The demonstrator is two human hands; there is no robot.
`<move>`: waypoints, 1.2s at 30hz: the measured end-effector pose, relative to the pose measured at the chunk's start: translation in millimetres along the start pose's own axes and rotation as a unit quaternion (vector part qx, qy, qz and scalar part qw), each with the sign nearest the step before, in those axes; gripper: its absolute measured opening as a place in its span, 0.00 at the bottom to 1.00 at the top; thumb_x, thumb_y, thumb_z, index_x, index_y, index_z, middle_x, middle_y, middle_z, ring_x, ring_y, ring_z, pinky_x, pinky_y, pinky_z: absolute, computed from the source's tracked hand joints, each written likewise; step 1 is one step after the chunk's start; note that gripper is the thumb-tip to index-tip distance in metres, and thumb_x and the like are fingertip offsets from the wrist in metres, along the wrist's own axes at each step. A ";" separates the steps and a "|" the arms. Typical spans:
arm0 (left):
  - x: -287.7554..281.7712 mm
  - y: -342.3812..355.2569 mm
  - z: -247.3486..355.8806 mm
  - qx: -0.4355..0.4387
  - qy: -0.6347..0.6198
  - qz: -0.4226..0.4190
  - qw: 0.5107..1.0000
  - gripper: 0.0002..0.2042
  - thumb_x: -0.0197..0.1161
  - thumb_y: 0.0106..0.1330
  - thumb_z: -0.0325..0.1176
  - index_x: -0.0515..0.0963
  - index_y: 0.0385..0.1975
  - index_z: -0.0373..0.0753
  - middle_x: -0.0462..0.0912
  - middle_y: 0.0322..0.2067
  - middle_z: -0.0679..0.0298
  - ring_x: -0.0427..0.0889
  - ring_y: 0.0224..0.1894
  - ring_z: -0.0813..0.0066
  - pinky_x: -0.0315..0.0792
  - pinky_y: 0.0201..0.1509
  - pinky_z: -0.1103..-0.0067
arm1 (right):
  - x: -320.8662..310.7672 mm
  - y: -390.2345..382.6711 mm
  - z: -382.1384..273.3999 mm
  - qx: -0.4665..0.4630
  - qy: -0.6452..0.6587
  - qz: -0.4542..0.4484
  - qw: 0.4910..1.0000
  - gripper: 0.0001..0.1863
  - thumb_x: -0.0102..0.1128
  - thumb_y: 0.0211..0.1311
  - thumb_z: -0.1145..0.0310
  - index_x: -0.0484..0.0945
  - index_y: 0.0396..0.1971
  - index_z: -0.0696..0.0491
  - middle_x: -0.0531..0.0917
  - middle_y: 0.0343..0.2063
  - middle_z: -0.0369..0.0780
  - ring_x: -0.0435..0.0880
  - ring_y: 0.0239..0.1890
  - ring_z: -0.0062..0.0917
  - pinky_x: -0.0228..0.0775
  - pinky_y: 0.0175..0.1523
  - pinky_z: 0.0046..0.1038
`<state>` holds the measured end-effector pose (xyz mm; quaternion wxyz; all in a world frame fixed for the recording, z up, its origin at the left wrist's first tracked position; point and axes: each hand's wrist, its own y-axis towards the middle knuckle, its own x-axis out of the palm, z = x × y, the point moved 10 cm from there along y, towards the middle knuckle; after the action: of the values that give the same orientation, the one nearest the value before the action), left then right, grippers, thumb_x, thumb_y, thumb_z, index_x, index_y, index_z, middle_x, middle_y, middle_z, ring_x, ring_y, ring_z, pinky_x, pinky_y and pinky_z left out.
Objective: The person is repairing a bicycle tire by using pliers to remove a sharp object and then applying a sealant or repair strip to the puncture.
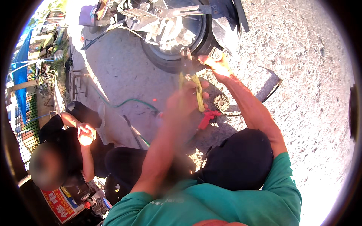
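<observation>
My left hand (185, 97), smeared by motion, is closed round a pair of pliers with yellow handles (199, 94). The jaws point away from me, overlapping the lower edge of a motorcycle wheel (158, 62) in the view. To the right of the jaws, my right hand (220, 68) pinches a small grey metal piece (215, 53) between thumb and fingers; its exact kind is unclear. Beyond both hands sits the motorcycle's metal assembly (169, 32) in bright sun. Below the pliers lies a red object (208, 119) on the ground.
A round finned metal part (221, 102) lies by my right forearm, with a dark cable (272, 91) beyond. A green hose (132, 100) crosses the concrete. At left another person (71, 139) sits close, near a red printed box (58, 205). A small metal stand (78, 82) is farther off.
</observation>
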<state>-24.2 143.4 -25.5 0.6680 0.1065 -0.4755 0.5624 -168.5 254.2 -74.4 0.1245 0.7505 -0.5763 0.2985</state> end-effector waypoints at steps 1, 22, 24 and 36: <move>3.8 -7.9 3.9 0.003 0.042 0.014 0.999 0.21 0.60 0.73 0.43 0.77 0.60 0.40 0.67 0.70 0.44 0.77 0.63 0.47 0.77 0.59 0.51 | 2.5 -1.1 -3.6 -0.005 0.021 -0.007 1.000 0.15 0.77 0.59 0.67 0.85 0.46 0.52 0.88 0.38 0.33 0.86 0.40 0.19 0.81 0.50 0.29; 38.7 -18.7 66.6 -0.074 0.703 0.319 0.631 0.17 0.64 0.72 0.41 0.77 0.35 0.29 0.76 0.23 0.60 0.79 0.19 0.65 0.72 0.27 0.67 | -15.3 8.6 21.5 0.004 -0.063 0.023 0.998 0.17 0.77 0.61 0.66 0.85 0.47 0.57 0.89 0.41 0.37 0.87 0.41 0.20 0.80 0.50 0.28; 47.7 -15.6 71.7 -0.064 0.748 0.312 0.583 0.18 0.64 0.71 0.41 0.78 0.35 0.27 0.78 0.28 0.54 0.82 0.26 0.55 0.75 0.34 0.63 | -16.3 8.3 25.0 0.024 -0.076 0.032 0.996 0.20 0.77 0.61 0.64 0.84 0.50 0.57 0.89 0.43 0.37 0.86 0.44 0.19 0.80 0.50 0.27; 49.4 -11.8 72.3 -0.051 0.817 0.305 0.487 0.14 0.64 0.69 0.37 0.80 0.39 0.28 0.79 0.43 0.43 0.81 0.44 0.40 0.74 0.50 0.57 | -4.5 0.4 65.8 0.117 -0.005 0.045 0.992 0.24 0.77 0.59 0.59 0.83 0.51 0.57 0.88 0.44 0.37 0.85 0.45 0.22 0.78 0.53 0.28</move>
<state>-55.6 122.5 54.4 0.5477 -0.5865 0.2529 0.5405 -149.6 222.7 -129.2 0.0194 0.7348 -0.5709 0.3657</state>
